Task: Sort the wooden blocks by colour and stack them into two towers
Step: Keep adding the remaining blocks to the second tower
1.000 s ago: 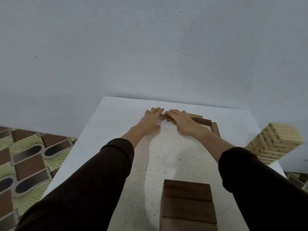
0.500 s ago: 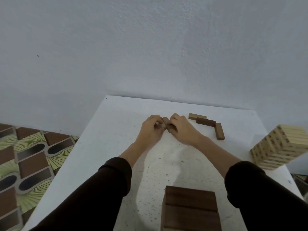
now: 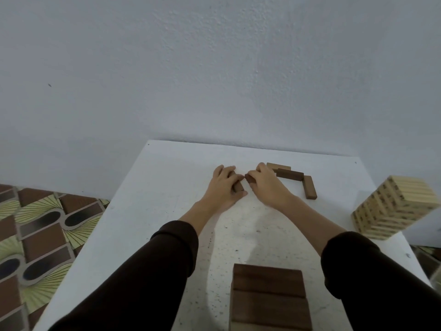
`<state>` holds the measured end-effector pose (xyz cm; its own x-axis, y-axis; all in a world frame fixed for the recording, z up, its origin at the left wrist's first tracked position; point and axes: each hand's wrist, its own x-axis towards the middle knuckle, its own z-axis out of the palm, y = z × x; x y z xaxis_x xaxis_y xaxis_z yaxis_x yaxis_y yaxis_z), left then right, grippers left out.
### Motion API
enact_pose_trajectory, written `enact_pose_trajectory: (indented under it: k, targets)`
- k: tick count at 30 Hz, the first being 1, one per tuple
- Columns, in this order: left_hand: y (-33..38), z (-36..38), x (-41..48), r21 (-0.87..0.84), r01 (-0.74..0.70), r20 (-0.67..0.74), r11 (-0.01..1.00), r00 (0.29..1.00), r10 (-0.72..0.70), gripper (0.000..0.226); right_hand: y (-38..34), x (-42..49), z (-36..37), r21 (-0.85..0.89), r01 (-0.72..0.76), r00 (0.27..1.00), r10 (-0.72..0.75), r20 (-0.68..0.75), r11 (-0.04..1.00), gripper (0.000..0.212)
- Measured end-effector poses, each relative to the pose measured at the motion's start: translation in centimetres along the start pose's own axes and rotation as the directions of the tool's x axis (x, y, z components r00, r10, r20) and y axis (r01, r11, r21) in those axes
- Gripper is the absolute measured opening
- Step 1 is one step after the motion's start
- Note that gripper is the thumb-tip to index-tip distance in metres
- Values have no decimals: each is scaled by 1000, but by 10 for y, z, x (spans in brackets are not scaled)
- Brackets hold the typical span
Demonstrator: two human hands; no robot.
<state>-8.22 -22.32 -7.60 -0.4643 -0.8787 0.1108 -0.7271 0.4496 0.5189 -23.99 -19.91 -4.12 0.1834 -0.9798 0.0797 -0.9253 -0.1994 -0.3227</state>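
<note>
My left hand (image 3: 223, 187) curls round a dark brown block (image 3: 238, 186) on the far middle of the white table (image 3: 167, 201). Close beside it, my right hand (image 3: 266, 185) curls over another dark block (image 3: 248, 179), mostly hidden under the fingers. To the right of that hand lie three loose blocks: a lighter one (image 3: 279, 166), a dark one (image 3: 290, 175) and a dark one (image 3: 310, 190) pointing toward me. The dark tower (image 3: 268, 297) stands at the near edge. The light tower (image 3: 393, 206) stands at the right edge.
A grey wall (image 3: 214, 68) backs the table's far edge. Patterned floor tiles (image 3: 35, 230) show beyond the table's left edge. My dark sleeves (image 3: 143, 283) reach across the near part of the table on either side of the dark tower.
My hands have drawn slightly apart, each now holding its own dark block. The view has dropped a little, so the table looks nearer.
</note>
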Motion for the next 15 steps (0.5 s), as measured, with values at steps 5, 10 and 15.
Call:
enact_pose_trajectory:
  k: [5, 10, 15]
  targets:
    - [8, -7, -10, -220, -28, -46, 975, 999, 18, 57, -4, -6, -10, 267, -54, 995, 30, 94, 962, 49]
    - [18, -12, -17, -357, 40, 46, 933, 999, -26, 91, -6, -17, -16, 335, -2, 976, -71, 204, 942, 82]
    - [20, -21, -25, -370, 113, 133, 922, 989, -68, 115, -4, -28, -10, 336, -19, 977, -54, 207, 942, 82]
